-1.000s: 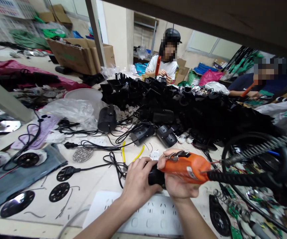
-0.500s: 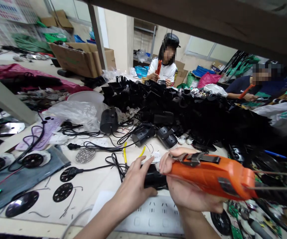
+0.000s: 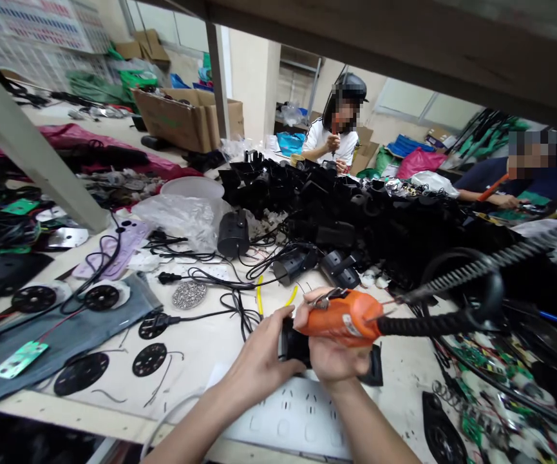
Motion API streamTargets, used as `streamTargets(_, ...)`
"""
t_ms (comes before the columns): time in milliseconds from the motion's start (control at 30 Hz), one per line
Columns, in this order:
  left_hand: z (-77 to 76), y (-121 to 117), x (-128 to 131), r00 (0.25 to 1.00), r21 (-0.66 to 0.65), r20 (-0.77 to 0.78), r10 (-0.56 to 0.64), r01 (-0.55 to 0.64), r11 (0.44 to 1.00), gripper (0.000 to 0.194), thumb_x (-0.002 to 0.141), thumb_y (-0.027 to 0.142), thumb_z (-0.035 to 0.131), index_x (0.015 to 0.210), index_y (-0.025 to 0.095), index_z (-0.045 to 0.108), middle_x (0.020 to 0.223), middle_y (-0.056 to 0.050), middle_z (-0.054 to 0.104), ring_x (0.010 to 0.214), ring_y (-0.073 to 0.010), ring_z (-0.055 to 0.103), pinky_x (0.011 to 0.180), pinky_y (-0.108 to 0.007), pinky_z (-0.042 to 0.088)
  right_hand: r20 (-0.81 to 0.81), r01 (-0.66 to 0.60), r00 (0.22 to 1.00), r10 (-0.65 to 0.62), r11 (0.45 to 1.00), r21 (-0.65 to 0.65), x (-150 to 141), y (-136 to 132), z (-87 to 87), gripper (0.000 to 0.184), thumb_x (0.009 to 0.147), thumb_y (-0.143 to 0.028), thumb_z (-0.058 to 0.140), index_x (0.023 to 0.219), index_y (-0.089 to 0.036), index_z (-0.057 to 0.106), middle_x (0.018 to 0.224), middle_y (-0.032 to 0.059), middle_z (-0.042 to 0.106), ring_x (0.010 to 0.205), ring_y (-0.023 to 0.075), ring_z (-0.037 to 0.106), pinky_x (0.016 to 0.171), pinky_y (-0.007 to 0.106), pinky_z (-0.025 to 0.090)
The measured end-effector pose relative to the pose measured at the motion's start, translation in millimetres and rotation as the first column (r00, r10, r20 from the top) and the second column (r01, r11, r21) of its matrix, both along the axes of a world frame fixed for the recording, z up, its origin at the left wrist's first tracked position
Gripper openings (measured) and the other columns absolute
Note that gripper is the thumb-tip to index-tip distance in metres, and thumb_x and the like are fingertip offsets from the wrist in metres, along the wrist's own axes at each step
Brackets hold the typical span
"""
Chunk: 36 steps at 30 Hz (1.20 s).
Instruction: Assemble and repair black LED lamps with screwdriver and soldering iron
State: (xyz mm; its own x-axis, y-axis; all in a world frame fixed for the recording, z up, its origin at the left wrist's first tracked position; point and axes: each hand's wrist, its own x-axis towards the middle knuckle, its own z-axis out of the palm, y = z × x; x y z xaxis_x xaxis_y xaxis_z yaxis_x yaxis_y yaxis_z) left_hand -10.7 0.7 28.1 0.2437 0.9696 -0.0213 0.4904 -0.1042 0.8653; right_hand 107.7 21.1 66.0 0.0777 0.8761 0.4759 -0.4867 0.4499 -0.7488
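Observation:
My right hand (image 3: 336,361) is wrapped round an orange electric screwdriver (image 3: 339,320), whose black cord and coiled spring run off to the right. Its tip end points away from me and is hidden by my fingers. Beneath it lies a black plastic housing (image 3: 292,341), gripped from the left by my left hand (image 3: 261,354) with the thumb on the near side. Part of the housing is covered by both hands. Close in front of me, under my forearms, sits a white power strip (image 3: 285,415). Just beyond my left fingers are pliers with yellow handles (image 3: 259,296).
Black corded units (image 3: 234,233) and a large heap of black parts (image 3: 379,225) stand beyond. Screws (image 3: 189,295) lie in a round pile, with black discs (image 3: 149,359) nearby. Scrap boards (image 3: 505,386) cover the right. A slanted post (image 3: 41,142) rises at left. Two people sit opposite.
The screwdriver has swung so its rear end points more away from me, and its spring now shows at upper right. My left hand stays on the housing. The whole view has shifted slightly.

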Motion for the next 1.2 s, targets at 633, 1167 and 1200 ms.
streamTargets(633,-9.6,3.5,-5.7,0.995,0.224,-0.088,-0.055,0.073,0.972,0.051,0.073,0.021,0.068,0.121,0.022,0.053,0.118,-0.008,0.064,0.106,-0.0254,0.062,0.092,-0.04,0.05,0.037,-0.039,0.998,0.043,0.995,-0.097,23.5,-44.4,36.9,0.073,0.063,-0.086,0.059,0.096,-0.023,0.073,0.068,0.0018,0.06,0.057,0.019,0.054,0.056,0.032,0.043)
streamTargets(1167,-2.6,5.8,-1.0,0.998,0.297,-0.062,-0.017,0.034,0.954,0.031,0.077,0.025,0.061,0.108,0.021,0.054,0.103,-0.007,0.068,0.095,-0.0234,0.065,0.083,-0.036,0.053,0.108,-0.076,0.99,0.092,0.987,-0.14,19.9,-31.8,7.5,0.071,0.061,-0.084,0.059,0.09,-0.02,0.069,0.067,0.0019,0.057,0.052,0.0197,0.055,0.056,0.038,0.05)
streamTargets(1200,-3.7,5.6,-1.2,0.998,0.296,-0.066,-0.012,0.031,0.955,0.034,0.076,0.024,0.062,0.109,0.021,0.054,0.104,-0.007,0.067,0.096,-0.0236,0.065,0.084,-0.036,0.052,0.112,-0.058,0.991,0.073,0.99,-0.131,20.3,-32.3,7.2,0.072,0.061,-0.085,0.059,0.091,-0.02,0.069,0.068,0.0023,0.058,0.052,0.0198,0.055,0.056,0.037,0.05)
